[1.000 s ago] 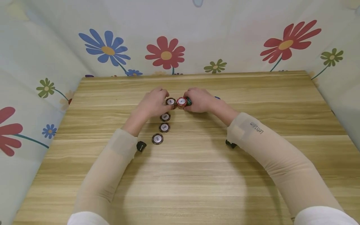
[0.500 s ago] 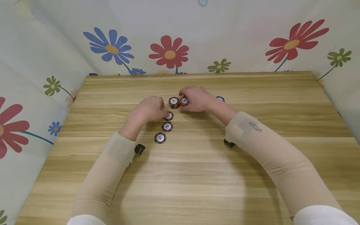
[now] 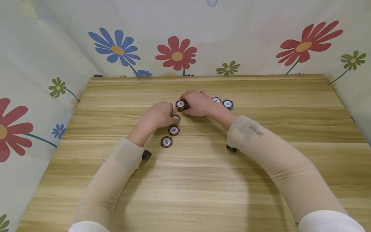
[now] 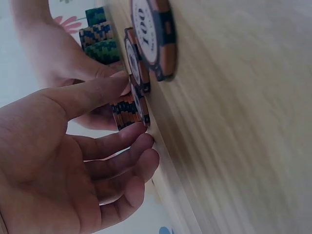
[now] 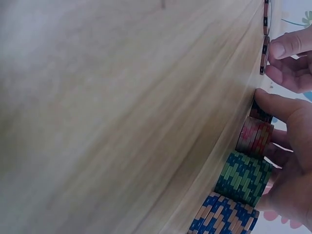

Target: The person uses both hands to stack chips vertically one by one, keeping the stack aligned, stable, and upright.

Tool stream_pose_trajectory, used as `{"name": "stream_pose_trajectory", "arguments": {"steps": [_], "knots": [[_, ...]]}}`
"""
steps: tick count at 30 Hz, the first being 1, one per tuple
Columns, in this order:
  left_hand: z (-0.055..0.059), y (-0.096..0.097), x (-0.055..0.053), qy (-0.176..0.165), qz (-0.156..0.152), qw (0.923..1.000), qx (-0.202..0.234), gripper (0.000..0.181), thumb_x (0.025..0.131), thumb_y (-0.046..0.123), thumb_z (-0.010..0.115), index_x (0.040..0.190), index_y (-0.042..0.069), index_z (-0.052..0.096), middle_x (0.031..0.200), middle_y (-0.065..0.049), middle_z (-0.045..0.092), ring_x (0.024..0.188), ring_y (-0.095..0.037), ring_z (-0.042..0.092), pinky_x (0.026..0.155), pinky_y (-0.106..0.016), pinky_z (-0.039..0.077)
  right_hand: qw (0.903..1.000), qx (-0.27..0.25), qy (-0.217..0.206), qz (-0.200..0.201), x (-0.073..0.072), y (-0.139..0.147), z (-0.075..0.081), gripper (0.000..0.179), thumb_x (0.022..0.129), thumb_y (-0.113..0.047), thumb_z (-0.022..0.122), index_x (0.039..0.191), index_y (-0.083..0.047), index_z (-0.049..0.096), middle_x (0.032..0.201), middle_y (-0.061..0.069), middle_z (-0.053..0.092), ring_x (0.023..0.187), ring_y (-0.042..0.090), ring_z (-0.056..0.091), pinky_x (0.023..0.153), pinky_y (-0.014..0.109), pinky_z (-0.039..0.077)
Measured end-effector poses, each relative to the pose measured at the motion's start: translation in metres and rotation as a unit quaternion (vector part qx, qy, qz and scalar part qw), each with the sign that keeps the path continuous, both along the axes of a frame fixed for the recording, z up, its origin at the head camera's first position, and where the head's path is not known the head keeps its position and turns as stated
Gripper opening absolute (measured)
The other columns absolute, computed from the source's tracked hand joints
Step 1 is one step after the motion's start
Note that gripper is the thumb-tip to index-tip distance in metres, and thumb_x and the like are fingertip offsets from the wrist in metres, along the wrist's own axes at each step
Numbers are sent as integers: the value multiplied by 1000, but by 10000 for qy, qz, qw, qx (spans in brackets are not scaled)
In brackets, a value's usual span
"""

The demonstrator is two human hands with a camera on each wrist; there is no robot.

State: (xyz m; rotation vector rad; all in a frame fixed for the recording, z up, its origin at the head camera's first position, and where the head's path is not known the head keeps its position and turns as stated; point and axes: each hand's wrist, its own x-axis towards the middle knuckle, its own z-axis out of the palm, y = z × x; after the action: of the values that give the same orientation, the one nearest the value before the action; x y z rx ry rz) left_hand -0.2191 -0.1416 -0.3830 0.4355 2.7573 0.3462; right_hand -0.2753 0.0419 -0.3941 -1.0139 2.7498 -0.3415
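My left hand [image 3: 158, 114] pinches the edge of a single black-and-orange poker chip [image 3: 176, 118] on the wooden table, thumb by its near side. In the left wrist view, the other fingertips [image 4: 146, 163] curve just beyond that chip. My right hand [image 3: 197, 102] grips a short stack of black-and-orange poker chips [image 3: 180, 104] between thumb and fingers. Under its palm, mostly hidden from the head view, stand a red stack [image 5: 253, 137] and a green stack [image 5: 243, 178] in line. Two loose chips marked 100, one middle [image 3: 174, 130] and one nearer [image 3: 166, 141], lie flat.
To the right of my right hand stand a blue-edged stack [image 3: 227, 103] and a purple-edged stack [image 3: 216, 100]. Small black pieces show beside the left sleeve [image 3: 146, 156] and the right sleeve [image 3: 231, 148]. Behind the table [image 3: 203, 193] hangs a flowered curtain [image 3: 249, 38].
My left hand has left the black-and-orange stack and come down to the nearest loose chip. My right hand has shifted left from the red stack to the black-and-orange one, uncovering the purple-edged stack.
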Motion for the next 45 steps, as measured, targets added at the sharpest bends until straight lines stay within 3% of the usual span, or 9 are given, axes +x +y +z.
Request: {"name": "stream_pose_trajectory", "arguments": {"steps": [12, 21, 24, 28, 36, 40, 45], "knots": [[1, 9, 3, 31, -50, 9997, -233, 37, 94, 36, 75, 75, 9, 58, 66, -2, 51, 61, -19, 50, 59, -33, 40, 9999, -7, -67, -90, -1, 0, -2, 38, 95, -31, 76, 123, -8, 66, 116, 8, 64, 109, 25, 58, 100, 60, 37], [-2, 11, 2, 6, -95, 9999, -120, 37, 92, 30, 76, 67, 11, 58, 69, -4, 55, 58, -17, 52, 56, -31, 41, 9998, -40, -158, -145, 0, 2, -1, 39, 95, -31, 75, 125, -8, 65, 117, 8, 64, 110, 25, 58, 100, 59, 37], [-2, 11, 2, 23, -82, 10000, -45, 34, 91, 28, 76, 68, 10, 59, 71, -6, 58, 58, -17, 53, 55, -31, 42, 9998, -79, -157, -135, -1, 2, -2, 48, 94, -33, 76, 132, -7, 62, 123, 9, 64, 115, 26, 58, 102, 61, 36], [-4, 8, 1, 208, -102, 9997, 86, 32, 89, 26, 77, 71, 9, 58, 71, -6, 57, 61, -19, 53, 57, -32, 42, 9997, -186, -158, -96, -1, 4, -3, 52, 95, -37, 75, 137, -8, 60, 124, 9, 65, 114, 25, 57, 101, 62, 36], [-2, 2, -3, 555, 16, 9978, 351, 27, 86, 20, 75, 72, 7, 56, 76, -8, 52, 66, -21, 49, 57, -33, 38, 9994, -303, -154, -32, -2, 7, -1, 43, 96, -35, 74, 129, -10, 65, 115, 6, 65, 106, 24, 58, 97, 58, 39], [2, 1, -5, 660, 143, 9963, 524, 23, 86, 20, 76, 87, 1, 62, 88, -11, 56, 76, -24, 52, 63, -34, 43, 9994, -331, -74, 7, -3, 8, -2, 42, 95, -35, 75, 127, -10, 66, 113, 6, 66, 105, 24, 59, 93, 54, 43], [7, 3, -8, 742, 241, 9946, 682, 35, 86, 20, 78, 106, -5, 64, 100, -14, 59, 89, -27, 56, 76, -37, 49, 9993, -371, -10, 76, -4, 9, -4, 42, 94, -33, 77, 125, -7, 67, 110, 7, 66, 100, 24, 59, 87, 49, 47]]}}
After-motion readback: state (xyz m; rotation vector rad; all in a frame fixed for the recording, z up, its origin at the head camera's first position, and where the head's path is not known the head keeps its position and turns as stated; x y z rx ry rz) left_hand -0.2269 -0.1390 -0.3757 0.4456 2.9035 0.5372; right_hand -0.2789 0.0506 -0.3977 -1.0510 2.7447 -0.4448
